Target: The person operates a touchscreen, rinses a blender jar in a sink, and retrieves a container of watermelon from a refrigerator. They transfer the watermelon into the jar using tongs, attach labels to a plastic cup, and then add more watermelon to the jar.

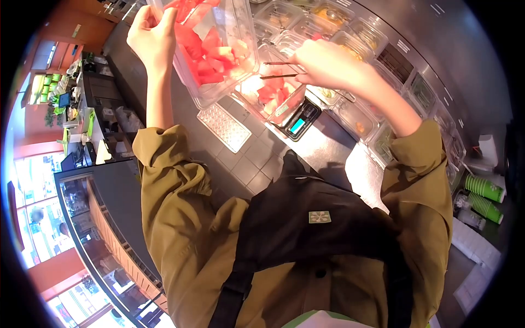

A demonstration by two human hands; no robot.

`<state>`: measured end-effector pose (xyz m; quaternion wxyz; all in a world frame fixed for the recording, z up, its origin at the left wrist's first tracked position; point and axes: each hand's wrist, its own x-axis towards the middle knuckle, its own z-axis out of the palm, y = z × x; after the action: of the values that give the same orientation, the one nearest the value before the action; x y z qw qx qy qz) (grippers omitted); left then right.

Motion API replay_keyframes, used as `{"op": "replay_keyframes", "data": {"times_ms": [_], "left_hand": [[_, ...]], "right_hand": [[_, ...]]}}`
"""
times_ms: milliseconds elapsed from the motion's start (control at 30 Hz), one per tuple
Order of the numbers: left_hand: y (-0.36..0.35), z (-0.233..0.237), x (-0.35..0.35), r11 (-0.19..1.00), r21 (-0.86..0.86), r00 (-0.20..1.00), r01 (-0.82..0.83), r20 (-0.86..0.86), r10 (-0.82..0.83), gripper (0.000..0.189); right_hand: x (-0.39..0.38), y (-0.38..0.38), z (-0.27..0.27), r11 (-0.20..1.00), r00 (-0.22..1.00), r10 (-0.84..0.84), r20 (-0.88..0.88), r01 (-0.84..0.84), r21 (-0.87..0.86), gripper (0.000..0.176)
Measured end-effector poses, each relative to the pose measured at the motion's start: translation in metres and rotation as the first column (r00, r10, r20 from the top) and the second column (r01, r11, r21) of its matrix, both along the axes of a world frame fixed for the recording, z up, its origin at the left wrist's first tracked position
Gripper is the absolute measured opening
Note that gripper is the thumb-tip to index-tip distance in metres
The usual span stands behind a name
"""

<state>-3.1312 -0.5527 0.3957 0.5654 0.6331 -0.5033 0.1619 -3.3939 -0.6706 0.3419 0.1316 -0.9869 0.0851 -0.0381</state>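
Observation:
My left hand (153, 35) is closed on the rim of a large clear plastic container (246, 41), which it holds up and tilted. Red watermelon pieces (210, 54) fill much of this container. A pair of thin dark tongs (280, 76) is in my closed right hand (328, 63), the tips pointing left and apart. Below the tips, a smaller clear container (298, 101) with watermelon pieces in it is on a black digital scale (306, 117) with a lit blue display. The big container's lower corner overlaps the smaller one in this view.
Clear tubs of cut food (328, 16) line the steel counter (339, 136) at the back and right. Green cup stacks (484, 188) lie far right. A perforated metal plate (224, 127) shows below the big container, over the tiled floor (240, 164). A dark counter (109, 202) runs along the left.

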Motion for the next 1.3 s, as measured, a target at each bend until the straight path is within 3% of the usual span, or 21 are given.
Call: {"op": "replay_keyframes", "data": {"times_ms": [33,200,267,367,567,667,767,900,1000,1067,1167,1267,1300], "left_hand": [[0.000,0.002,-0.001,1.000,-0.001,1.000,-0.005,0.003,0.005,0.027],[0.001,0.006,-0.001,0.997,-0.038,0.998,0.068,0.017,-0.068,0.026],[0.001,0.005,-0.001,0.998,-0.042,0.998,0.056,0.002,-0.056,0.026],[0.003,0.011,-0.007,0.999,-0.036,0.999,0.031,0.033,-0.029,0.027],[0.002,0.018,-0.030,0.999,-0.031,0.996,-0.028,0.087,0.030,0.024],[0.002,0.014,-0.028,0.999,-0.032,0.996,-0.040,0.072,0.042,0.026],[0.004,0.006,-0.007,0.998,-0.025,0.989,-0.060,0.134,0.063,0.029],[0.004,0.004,-0.011,1.000,-0.024,0.998,0.014,0.056,-0.012,0.030],[0.003,0.002,-0.018,1.000,-0.006,0.998,0.028,0.049,-0.027,0.030],[0.004,0.003,-0.024,0.999,0.023,0.997,0.023,0.078,-0.025,0.031],[0.001,0.004,-0.031,1.000,0.024,0.991,0.001,0.131,-0.004,0.030],[0.003,0.005,-0.030,0.999,0.024,0.994,-0.025,0.109,0.022,0.030],[0.003,0.005,-0.030,0.999,0.027,0.996,-0.032,0.089,0.030,0.030]], "right_hand": [[0.000,-0.005,0.007,1.000,0.999,-0.010,-0.035,0.011,0.027,0.026],[0.052,-0.005,0.004,0.997,0.943,0.009,0.333,-0.034,0.069,0.026],[0.071,-0.005,0.002,0.995,0.930,0.102,0.352,-0.088,-0.055,0.033],[0.087,0.003,0.002,0.992,0.973,0.043,0.227,-0.068,0.102,0.021],[0.081,0.001,-0.018,0.989,0.860,0.134,0.493,-0.081,-0.126,0.027],[0.048,0.013,0.011,0.997,0.995,0.014,0.101,-0.006,-0.081,0.028],[0.031,0.007,-0.006,0.993,0.999,-0.006,0.034,0.010,-0.116,0.030],[0.026,-0.006,0.004,0.999,0.986,0.013,0.166,-0.021,0.050,0.024],[0.069,0.000,0.012,0.999,0.965,0.040,0.258,-0.043,0.009,0.018],[0.100,0.011,0.005,0.996,0.970,-0.031,0.239,0.010,0.088,0.015],[0.103,0.016,0.011,1.000,0.990,-0.030,0.138,0.029,0.010,0.015],[0.102,0.011,0.002,1.000,0.971,-0.001,0.238,-0.004,0.020,0.015],[0.096,0.007,-0.001,1.000,0.981,0.004,0.196,-0.006,0.009,0.015]]}}
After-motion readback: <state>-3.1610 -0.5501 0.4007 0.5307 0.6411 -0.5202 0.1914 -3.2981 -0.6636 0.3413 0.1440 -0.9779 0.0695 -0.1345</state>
